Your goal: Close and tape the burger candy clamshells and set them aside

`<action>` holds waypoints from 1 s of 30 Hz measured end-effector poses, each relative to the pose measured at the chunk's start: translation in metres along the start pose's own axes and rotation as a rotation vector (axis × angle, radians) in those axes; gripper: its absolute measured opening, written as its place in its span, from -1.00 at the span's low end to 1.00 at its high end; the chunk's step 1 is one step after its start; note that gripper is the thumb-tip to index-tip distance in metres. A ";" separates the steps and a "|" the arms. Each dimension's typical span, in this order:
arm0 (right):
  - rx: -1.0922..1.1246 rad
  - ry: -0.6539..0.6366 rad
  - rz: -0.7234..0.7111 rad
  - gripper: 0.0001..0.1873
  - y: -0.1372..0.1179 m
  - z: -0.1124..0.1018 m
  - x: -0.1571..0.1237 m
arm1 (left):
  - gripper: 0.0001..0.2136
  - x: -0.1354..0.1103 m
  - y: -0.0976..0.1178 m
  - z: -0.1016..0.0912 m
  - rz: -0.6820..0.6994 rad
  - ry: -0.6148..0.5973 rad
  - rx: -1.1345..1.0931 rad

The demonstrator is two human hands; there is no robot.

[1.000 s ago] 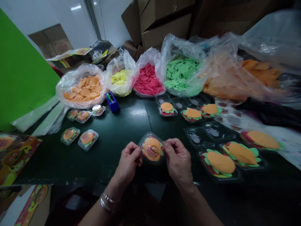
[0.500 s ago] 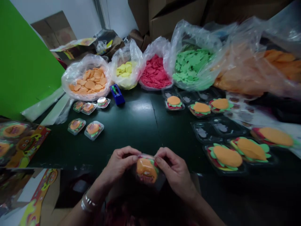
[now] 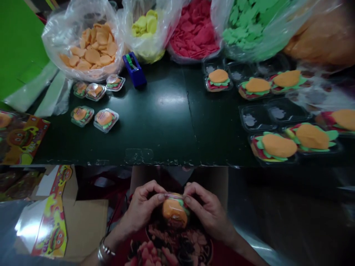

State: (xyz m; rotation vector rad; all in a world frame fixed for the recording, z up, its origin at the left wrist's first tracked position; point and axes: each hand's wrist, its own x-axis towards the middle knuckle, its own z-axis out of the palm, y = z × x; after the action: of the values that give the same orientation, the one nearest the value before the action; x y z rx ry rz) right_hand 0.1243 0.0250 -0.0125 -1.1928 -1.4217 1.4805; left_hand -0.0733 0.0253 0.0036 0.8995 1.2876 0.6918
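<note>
Between my two hands is a small clear plastic box with a toy burger [image 3: 175, 211] inside, held above my lap in front of the table edge. My left hand [image 3: 145, 203] pinches the box's upper left corner between thumb and fingers. At the upper right corner, my right hand [image 3: 206, 205] pinches it the same way. An orange bun and some green show through the clear lid, which looks closed. Further off on the left of the table lie several closed burger boxes [image 3: 106, 119]. To the right stand open boxes with burgers [image 3: 274, 146] in their lower halves.
Along the back stand plastic bags of orange pieces [image 3: 93, 55], yellow pieces [image 3: 145, 24], red pieces [image 3: 192, 31] and green pieces [image 3: 246, 24]. A blue tape dispenser [image 3: 134, 70] sits before them. Printed cartons [image 3: 24, 138] are at the left; the dark table [image 3: 155, 122] ends before my hands.
The view has tilted downward, so the table appears higher and my lap shows. My hands, still pinching the boxed burger, now appear below the table edge instead of overlapping it.
</note>
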 end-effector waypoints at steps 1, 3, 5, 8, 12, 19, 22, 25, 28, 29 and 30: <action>0.006 -0.023 0.010 -0.77 0.000 0.000 -0.001 | -0.79 -0.001 0.000 -0.002 -0.034 -0.017 -0.027; 0.016 -0.078 0.029 -0.77 -0.001 0.000 0.001 | -0.80 -0.003 0.003 -0.007 -0.087 -0.073 -0.045; 0.020 -0.132 0.040 -0.76 -0.003 -0.001 0.004 | -0.83 -0.003 0.010 -0.012 -0.107 -0.148 0.010; 0.010 -0.202 0.059 -0.75 -0.005 -0.001 0.010 | -0.84 -0.002 0.020 -0.013 -0.089 -0.194 0.113; 0.045 -0.239 0.120 -0.73 -0.003 -0.001 0.012 | -0.79 -0.003 0.017 -0.009 -0.091 -0.136 0.103; 0.145 -0.126 0.239 -0.75 0.003 0.001 0.010 | -0.76 -0.003 0.002 -0.011 -0.132 -0.045 -0.060; -0.076 -0.173 0.172 -0.72 0.000 -0.002 0.012 | -0.75 -0.003 0.000 -0.012 -0.157 -0.033 -0.092; -0.206 -0.255 0.078 -0.68 -0.004 -0.005 0.014 | -0.75 -0.004 0.001 -0.012 -0.133 -0.040 -0.086; -0.170 -0.312 0.021 -0.66 -0.007 -0.006 0.014 | -0.76 -0.008 -0.001 -0.013 -0.099 -0.037 -0.067; -0.148 -0.323 0.023 -0.66 -0.007 -0.005 0.015 | -0.76 -0.009 -0.003 -0.014 -0.093 -0.033 -0.061; -0.130 -0.331 0.036 -0.66 -0.008 -0.004 0.015 | -0.76 -0.010 -0.005 -0.014 -0.089 -0.029 -0.057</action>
State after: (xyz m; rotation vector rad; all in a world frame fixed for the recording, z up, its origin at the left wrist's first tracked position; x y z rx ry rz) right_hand 0.1235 0.0411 -0.0065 -1.0898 -1.7467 1.6906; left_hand -0.0895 0.0167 0.0040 0.7990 1.2685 0.6402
